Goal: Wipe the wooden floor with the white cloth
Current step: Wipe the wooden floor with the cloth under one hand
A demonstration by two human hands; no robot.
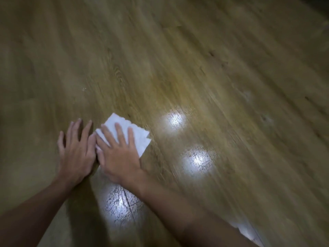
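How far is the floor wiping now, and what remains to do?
Done: nothing provable; no wiped patch shows apart from the rest. In hand: the right hand presses the white cloth flat on the wooden floor, while the left hand rests beside it. Left: the pale specks ahead.

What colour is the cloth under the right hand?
White, plain; the cloth shows clearly in the head view.
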